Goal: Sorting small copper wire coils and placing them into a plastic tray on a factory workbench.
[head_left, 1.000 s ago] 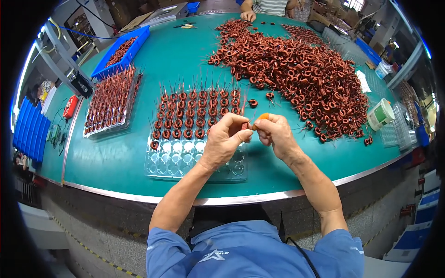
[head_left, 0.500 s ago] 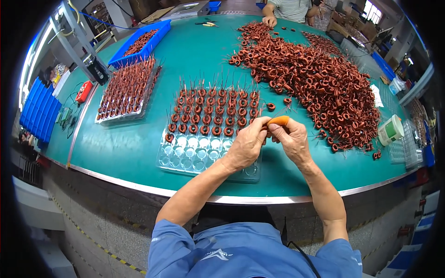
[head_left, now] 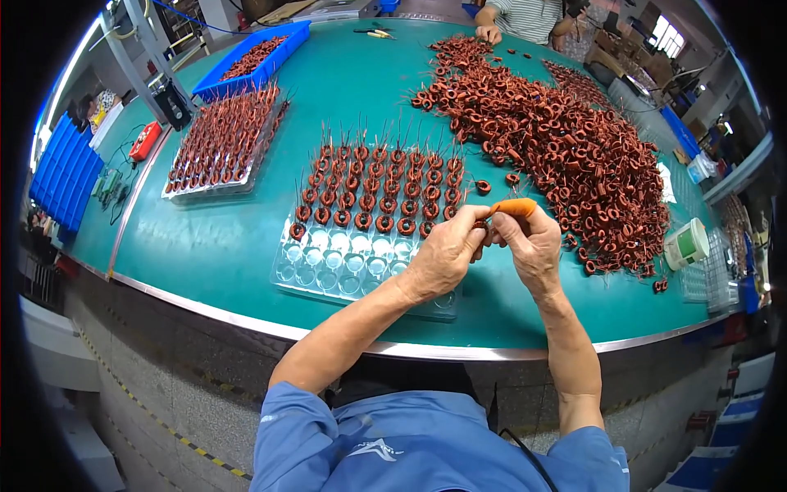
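Observation:
My left hand [head_left: 443, 253] and my right hand [head_left: 533, 248] meet over the right edge of a clear plastic tray. Between their fingertips is a small reddish-brown ring coil [head_left: 489, 237], mostly hidden by the fingers. An orange cover [head_left: 515, 207] wraps my right index finger. The clear tray [head_left: 316, 280] has rows of upright ring coils with wire leads in its far part, and bare round pockets in its near rows. A loose coil [head_left: 483, 187] lies just beyond my fingers. To the right spreads a large heap of coils [head_left: 566, 156].
A second filled tray [head_left: 220, 152] stands at left, in front of a blue bin [head_left: 288, 51] of coils. Pliers [head_left: 379, 34] lie far back. A white-green tub [head_left: 687, 243] sits at right beside clear trays. Across the table is another person's hand [head_left: 489, 34].
My hands stay together at the coil. My right index finger has lifted and straightened across it, and its orange cover has turned. The whole view has shifted slightly.

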{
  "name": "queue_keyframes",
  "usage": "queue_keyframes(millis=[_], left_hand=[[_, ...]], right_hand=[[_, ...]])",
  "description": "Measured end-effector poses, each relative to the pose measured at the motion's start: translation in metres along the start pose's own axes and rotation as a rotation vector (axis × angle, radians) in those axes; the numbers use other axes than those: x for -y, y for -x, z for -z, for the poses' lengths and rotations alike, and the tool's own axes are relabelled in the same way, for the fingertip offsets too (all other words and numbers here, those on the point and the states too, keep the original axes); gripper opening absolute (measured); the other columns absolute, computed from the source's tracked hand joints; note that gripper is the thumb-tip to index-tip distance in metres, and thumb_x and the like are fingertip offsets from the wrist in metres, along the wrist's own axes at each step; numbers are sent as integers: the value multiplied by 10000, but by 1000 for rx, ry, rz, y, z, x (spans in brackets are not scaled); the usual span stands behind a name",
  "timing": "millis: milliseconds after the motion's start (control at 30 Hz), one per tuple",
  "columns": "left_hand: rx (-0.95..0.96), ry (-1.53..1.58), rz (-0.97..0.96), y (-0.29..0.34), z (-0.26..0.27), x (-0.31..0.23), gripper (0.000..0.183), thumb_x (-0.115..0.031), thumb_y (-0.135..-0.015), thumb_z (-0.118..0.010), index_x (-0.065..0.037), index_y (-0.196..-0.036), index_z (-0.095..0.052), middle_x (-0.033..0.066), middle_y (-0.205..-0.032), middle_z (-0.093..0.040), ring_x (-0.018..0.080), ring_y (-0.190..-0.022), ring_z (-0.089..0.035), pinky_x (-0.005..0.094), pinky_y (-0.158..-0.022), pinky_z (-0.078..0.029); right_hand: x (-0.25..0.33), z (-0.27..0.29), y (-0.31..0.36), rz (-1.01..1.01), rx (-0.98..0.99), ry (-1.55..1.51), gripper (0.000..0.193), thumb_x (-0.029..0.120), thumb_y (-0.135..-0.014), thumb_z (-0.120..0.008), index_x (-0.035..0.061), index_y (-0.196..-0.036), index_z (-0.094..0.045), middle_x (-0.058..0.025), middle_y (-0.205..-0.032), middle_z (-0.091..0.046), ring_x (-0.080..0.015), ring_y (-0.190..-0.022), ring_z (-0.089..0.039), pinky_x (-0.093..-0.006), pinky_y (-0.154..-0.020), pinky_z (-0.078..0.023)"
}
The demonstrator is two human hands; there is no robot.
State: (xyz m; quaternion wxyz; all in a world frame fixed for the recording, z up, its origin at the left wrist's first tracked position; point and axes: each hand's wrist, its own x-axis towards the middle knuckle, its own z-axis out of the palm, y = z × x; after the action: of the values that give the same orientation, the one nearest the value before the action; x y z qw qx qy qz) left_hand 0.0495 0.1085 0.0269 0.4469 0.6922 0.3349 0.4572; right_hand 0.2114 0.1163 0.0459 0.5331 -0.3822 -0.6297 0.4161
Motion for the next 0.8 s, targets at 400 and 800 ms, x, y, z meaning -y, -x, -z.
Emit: queue_keyframes(millis=[400, 800], left_hand=[[28, 582, 203, -3, 5, 6, 306, -192, -967, -520, 8, -1196, -486, 44, -846, -564, 100, -671, -539, 237, -616, -471], [-22, 284, 198, 0, 3, 1, 198, -151, -964, -506, 7, -1064, -570, 12, -733, -551, 55, -588, -488, 205, -511, -418]], right_hand=[[-7, 21, -7, -89, -231, -152, 415, 291, -884, -663, -9, -1139, -532, -34, -836, -592, -71, -607, -549, -179, -511, -422], [-14, 15, -5, -53, -97, -280, 321, 308, -923, -602, -8, -945, -654, -59, -799, -640, -117, -690, -601, -239, -615, -473]])
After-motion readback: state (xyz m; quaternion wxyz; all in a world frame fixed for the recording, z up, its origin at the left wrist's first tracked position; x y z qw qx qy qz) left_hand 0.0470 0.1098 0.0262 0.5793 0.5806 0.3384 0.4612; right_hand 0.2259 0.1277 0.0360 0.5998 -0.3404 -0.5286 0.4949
